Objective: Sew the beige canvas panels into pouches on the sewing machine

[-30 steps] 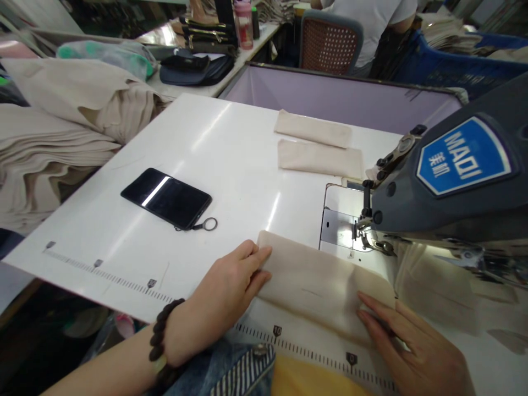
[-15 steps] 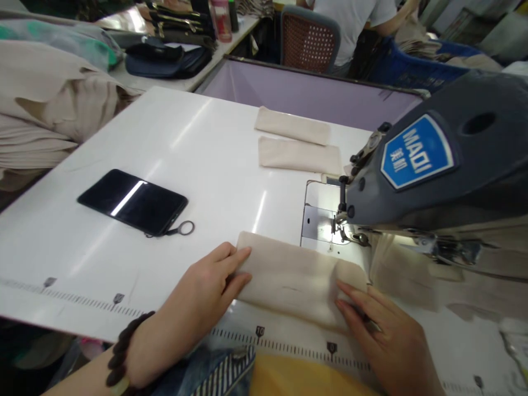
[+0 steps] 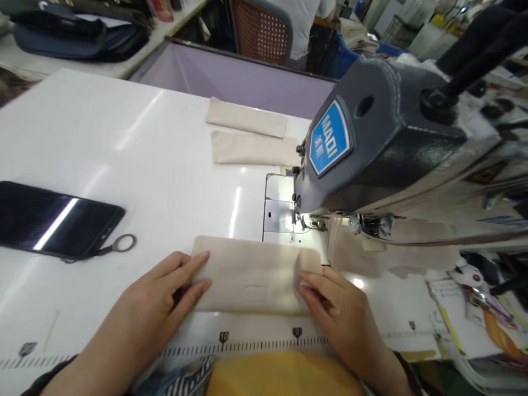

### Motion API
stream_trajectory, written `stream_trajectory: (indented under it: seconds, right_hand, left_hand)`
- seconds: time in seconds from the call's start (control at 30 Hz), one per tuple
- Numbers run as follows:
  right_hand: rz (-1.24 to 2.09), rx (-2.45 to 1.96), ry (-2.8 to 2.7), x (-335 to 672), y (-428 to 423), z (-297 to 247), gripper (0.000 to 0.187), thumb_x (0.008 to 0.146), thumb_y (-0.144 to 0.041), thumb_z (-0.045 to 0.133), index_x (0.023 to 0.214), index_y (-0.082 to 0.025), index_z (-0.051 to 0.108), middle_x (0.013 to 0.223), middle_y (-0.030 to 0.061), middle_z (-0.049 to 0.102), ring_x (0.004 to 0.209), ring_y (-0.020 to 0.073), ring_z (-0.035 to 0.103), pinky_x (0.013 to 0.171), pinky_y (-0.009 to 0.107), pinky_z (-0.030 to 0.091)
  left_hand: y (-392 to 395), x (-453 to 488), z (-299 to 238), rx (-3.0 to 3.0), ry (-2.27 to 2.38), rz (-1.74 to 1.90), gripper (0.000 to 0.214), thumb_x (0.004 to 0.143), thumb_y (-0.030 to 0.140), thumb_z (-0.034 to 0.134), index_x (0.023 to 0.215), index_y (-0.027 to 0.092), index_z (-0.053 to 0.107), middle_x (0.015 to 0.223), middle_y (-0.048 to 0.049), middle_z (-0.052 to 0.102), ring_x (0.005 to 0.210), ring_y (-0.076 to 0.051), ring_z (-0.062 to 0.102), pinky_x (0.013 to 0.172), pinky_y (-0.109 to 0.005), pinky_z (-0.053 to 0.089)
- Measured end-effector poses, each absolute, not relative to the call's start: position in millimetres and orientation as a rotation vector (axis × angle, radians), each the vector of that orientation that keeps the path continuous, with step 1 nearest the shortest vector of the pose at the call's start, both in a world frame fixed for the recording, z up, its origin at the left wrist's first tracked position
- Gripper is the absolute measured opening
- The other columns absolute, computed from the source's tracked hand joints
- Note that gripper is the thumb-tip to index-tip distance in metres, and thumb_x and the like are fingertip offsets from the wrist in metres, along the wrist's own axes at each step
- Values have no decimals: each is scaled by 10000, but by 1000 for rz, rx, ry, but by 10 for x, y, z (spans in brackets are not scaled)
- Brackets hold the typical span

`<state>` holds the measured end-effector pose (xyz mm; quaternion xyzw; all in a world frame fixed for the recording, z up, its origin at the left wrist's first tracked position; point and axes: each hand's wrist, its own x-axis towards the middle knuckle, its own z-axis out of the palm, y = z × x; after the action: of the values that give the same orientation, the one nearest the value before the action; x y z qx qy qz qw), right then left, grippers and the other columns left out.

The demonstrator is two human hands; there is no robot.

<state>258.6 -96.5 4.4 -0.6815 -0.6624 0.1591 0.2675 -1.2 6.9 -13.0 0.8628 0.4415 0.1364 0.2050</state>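
Observation:
A beige fabric piece (image 3: 251, 275) lies flat on the white table in front of the sewing machine (image 3: 363, 143), its right end folded over in a narrow flap. My left hand (image 3: 169, 291) pinches its left edge between thumb and fingers. At the other end, my right hand (image 3: 338, 302) grips the folded flap, thumb below and fingers on top. The needle and presser foot (image 3: 299, 220) stand just beyond the fabric, apart from it. Two sewn beige strips (image 3: 251, 147) rest behind, left of the machine head.
A black phone (image 3: 53, 220) with a ring strap (image 3: 124, 242) lies at left. More beige fabric (image 3: 388, 253) sits under the machine arm. Scissors and papers (image 3: 474, 308) are at right. A printed ruler (image 3: 259, 345) runs along the front edge. Behind a purple panel (image 3: 247, 82), a person (image 3: 303, 27) sits.
The view has swung to the right, so the phone and machine appear further left. Both hands keep hold of the fabric piece, which now lies straighter along the table's front edge.

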Motion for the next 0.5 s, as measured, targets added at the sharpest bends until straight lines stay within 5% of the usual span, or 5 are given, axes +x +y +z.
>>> stream_trajectory:
  seconds: [0.5]
  right_hand:
    - [525,-1862,-1744,2584,-944,39,213,846,-151,491,955,-109,670,717,55,613,657,156,589,585,245,477]
  left_hand:
    - [73,-75,-260,2599,1225,360,378,940,428,344,1204,209,504,882,7,579,721,-113,621,635,-221,480]
